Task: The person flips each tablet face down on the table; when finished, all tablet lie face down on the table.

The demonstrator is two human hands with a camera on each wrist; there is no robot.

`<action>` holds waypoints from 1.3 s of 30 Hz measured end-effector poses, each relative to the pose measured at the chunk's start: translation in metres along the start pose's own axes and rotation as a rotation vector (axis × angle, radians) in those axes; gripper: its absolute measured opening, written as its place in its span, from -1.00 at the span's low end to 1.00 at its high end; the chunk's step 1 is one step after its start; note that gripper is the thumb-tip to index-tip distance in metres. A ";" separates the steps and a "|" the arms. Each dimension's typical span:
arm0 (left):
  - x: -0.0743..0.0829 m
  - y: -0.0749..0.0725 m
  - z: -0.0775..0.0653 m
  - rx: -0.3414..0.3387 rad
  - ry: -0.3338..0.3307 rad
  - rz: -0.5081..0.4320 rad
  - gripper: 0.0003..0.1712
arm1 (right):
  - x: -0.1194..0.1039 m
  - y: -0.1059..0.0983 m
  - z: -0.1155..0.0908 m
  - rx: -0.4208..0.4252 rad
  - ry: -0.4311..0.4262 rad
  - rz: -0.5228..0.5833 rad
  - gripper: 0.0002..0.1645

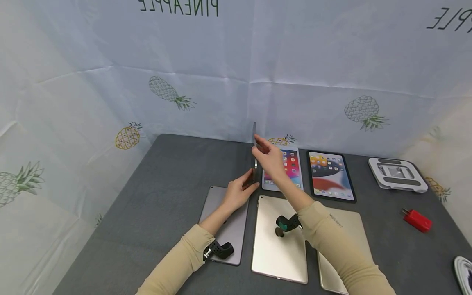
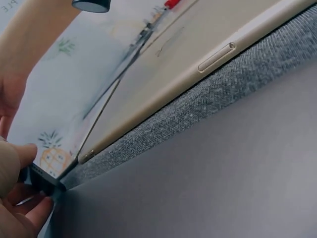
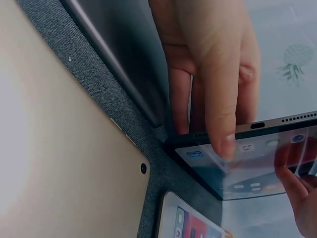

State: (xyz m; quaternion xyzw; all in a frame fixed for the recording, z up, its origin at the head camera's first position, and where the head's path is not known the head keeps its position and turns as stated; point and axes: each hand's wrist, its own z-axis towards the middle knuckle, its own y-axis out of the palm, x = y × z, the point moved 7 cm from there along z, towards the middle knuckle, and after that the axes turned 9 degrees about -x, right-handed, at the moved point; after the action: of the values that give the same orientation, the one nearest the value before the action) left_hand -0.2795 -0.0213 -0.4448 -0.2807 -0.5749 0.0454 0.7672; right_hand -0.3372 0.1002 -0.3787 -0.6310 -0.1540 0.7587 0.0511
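Note:
Both hands hold a dark tablet (image 3: 257, 173) standing on edge, seen almost edge-on in the head view. My left hand (image 1: 236, 192) pinches its near lower corner, thumb over the lit screen and fingers behind. Higher up, my right hand (image 1: 271, 159) grips the same tablet by its far part; only a piece of that hand shows in the right wrist view. Below the left wrist a grey tablet (image 1: 237, 231) lies face down. A gold tablet (image 1: 274, 256) lies face down beside it, under the right forearm.
Behind the right hand lie a white tablet (image 1: 293, 164) and a black tablet (image 1: 332, 174), screens lit. Another gold tablet (image 1: 355, 229) is partly under the right sleeve. Farther right are a folded stand (image 1: 403, 181), a red charger (image 1: 418, 220) and a white cable (image 1: 461, 272).

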 end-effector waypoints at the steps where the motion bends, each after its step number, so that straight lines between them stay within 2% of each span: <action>1: 0.001 0.000 0.000 0.007 0.009 0.011 -0.36 | 0.000 -0.002 0.000 0.007 0.005 0.011 -0.43; 5: 0.002 -0.004 -0.003 0.035 0.046 0.096 -0.36 | 0.005 -0.009 -0.003 0.029 0.063 0.104 -0.41; 9: 0.003 -0.013 -0.009 0.089 0.089 0.194 -0.41 | 0.017 -0.012 -0.005 0.059 0.112 0.275 -0.40; 14: 0.002 -0.031 -0.017 0.128 0.115 0.318 -0.45 | 0.037 -0.006 -0.006 0.078 0.186 0.525 -0.40; 17: 0.000 -0.040 -0.022 0.116 0.114 0.432 -0.46 | 0.050 0.001 -0.008 0.083 0.251 0.610 -0.40; 21: -0.004 -0.049 -0.026 0.069 0.123 0.528 -0.48 | 0.063 0.010 -0.010 0.091 0.321 0.654 -0.41; 26: -0.009 -0.058 -0.029 0.016 0.141 0.523 -0.48 | 0.074 0.020 -0.011 0.069 0.346 0.684 -0.41; 33: -0.017 -0.068 -0.028 -0.019 0.153 0.535 -0.50 | 0.083 0.027 -0.013 0.016 0.403 0.557 -0.38; 39: -0.020 -0.071 -0.025 -0.024 0.143 0.553 -0.50 | 0.086 0.027 -0.012 0.010 0.404 0.484 -0.39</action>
State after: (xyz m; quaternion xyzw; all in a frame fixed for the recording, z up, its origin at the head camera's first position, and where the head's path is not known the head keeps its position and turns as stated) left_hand -0.2818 -0.0978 -0.4327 -0.4385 -0.4214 0.2261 0.7609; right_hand -0.3391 0.1004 -0.4700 -0.7871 0.0176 0.6087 -0.0981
